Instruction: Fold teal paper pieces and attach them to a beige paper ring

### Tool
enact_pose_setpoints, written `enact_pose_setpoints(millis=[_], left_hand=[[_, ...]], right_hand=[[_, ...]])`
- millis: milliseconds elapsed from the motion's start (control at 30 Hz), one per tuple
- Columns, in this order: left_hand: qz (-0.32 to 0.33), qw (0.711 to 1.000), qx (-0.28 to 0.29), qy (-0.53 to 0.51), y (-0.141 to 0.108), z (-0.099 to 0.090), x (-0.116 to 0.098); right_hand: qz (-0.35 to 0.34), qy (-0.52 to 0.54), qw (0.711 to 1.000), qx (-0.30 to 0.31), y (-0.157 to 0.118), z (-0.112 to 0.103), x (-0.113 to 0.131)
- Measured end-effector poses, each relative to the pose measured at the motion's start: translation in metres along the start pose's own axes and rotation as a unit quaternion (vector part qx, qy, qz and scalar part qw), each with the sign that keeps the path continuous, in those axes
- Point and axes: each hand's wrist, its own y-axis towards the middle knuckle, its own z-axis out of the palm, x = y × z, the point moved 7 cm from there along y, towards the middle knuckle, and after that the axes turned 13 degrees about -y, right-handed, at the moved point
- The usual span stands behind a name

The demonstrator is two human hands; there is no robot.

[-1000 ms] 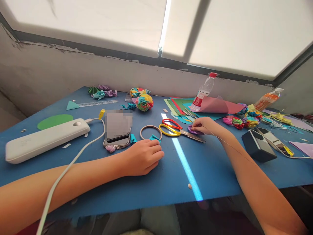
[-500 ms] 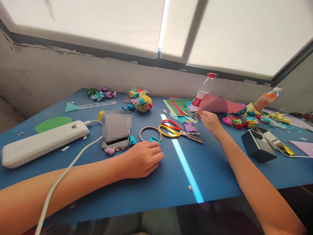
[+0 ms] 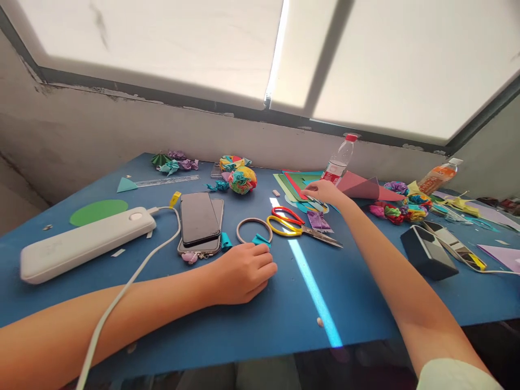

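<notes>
My left hand point(image 3: 249, 272) rests on the blue table with its fingers curled in; what they hold, if anything, is hidden. Just beyond its knuckles lies a thin ring point(image 3: 239, 232), with a teal strip point(image 3: 262, 241) across its near side. My right hand point(image 3: 325, 192) reaches over a stack of coloured paper point(image 3: 284, 187), fingers stretched down toward the sheets and some thin tools. In front of the water bottle point(image 3: 338, 161), that hand hides part of the stack. Scissors point(image 3: 300, 228) with red and yellow handles lie between my hands, beside a small purple packet point(image 3: 318, 221).
At left are a phone point(image 3: 199, 218), a white power bank point(image 3: 87, 244) with its cable crossing my left forearm, and a green paper disc point(image 3: 98, 212). Crumpled paper balls point(image 3: 242, 180) sit farther back. To the right stand a dark box point(image 3: 428, 252) and an orange drink bottle point(image 3: 441, 176).
My right hand has moved left and down, from beside the water bottle to over the paper stack. My left hand stays in place on the table. The view has shifted slightly.
</notes>
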Motion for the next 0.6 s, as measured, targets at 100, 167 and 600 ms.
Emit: enact_pose_setpoints(millis=[100,167,600], left_hand=[[0.003,1.0,0.003,0.003,-0.001,0.001,0.0],[0.003,1.0,0.003,0.002,-0.002,0.001,0.0],[0.057,0.997,-0.022,0.04,-0.001,-0.003,-0.016]], right_hand=[[0.001,-0.028,0.999,0.027,0.009,0.011,0.009],[-0.001,-0.051,0.998,0.041,0.012,0.016,0.014],[-0.022,-0.066,0.997,0.042,0.014,0.02,0.008]])
